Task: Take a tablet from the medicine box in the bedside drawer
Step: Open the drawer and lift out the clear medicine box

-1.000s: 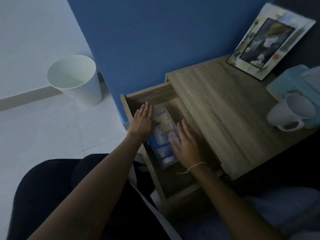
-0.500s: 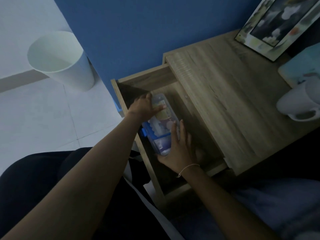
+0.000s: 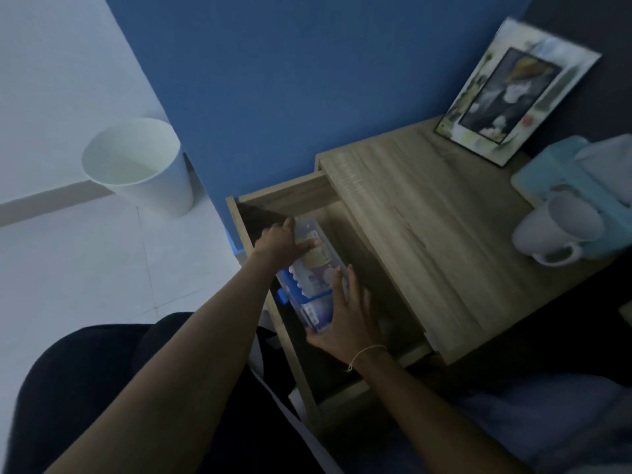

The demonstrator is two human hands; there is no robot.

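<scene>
The bedside drawer (image 3: 294,193) stands pulled out of the wooden bedside table (image 3: 427,227). Inside it is a clear plastic medicine box (image 3: 314,278) with a blue latch on its left side and packets showing through the lid. My left hand (image 3: 280,242) grips the box's far end, fingers curled over its top. My right hand (image 3: 345,316) holds the near end, fingers along the right side. The box sits tilted between both hands, its lid closed. No loose tablet is visible.
On the table top stand a framed picture (image 3: 513,90), a white mug (image 3: 561,230) and a teal tissue box (image 3: 578,169). A white waste bin (image 3: 136,165) sits on the pale floor to the left, beside the blue wall. My dark-clothed lap is below.
One second ago both hands lay flat beside the box. They have since closed on its two ends and tilted it up within the drawer.
</scene>
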